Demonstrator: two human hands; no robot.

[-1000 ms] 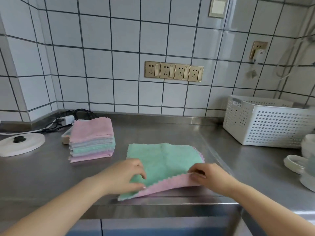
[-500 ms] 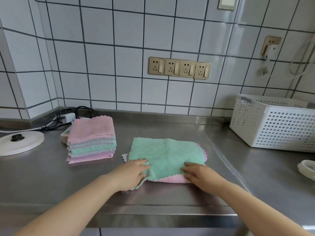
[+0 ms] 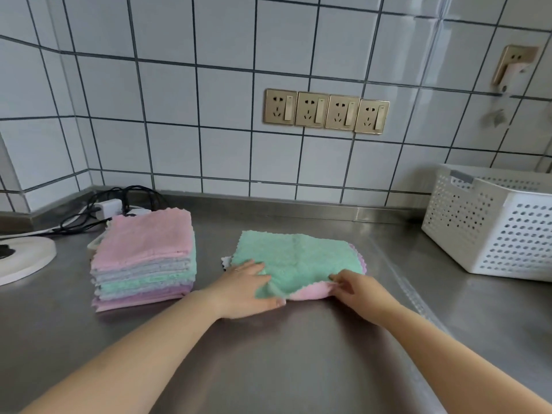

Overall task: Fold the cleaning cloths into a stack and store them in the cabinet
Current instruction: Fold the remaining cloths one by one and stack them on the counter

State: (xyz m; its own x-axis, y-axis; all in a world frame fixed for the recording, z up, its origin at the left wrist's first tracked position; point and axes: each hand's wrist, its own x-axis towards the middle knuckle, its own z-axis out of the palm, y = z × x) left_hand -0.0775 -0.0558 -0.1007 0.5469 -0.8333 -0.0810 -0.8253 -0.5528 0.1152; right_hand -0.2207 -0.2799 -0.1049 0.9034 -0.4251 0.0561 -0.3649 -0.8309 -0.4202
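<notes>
While both hands work at its near edge, the green cloth (image 3: 294, 258) lies fluffy and scallop-edged on the steel table (image 3: 298, 354), atop a pink cloth (image 3: 307, 292) whose near edge shows beneath. The left hand (image 3: 246, 289) grips the green cloth's near-left corner, which bunches between thumb and fingers; the right hand (image 3: 355, 289) pinches the near-right edge. To the left sits 1 folded stack (image 3: 143, 258): pink, grey, green, purple. 1 white basket (image 3: 490, 225) stands right; 4 sockets (image 3: 325, 111) line the wall.

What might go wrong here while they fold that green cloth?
The left hand and right hand grip the fluffy green cloth together with the pink cloth beneath, so both may lift. The tall stack of folded pastel cloths looks soft and uneven; adding more might tip it.
</notes>
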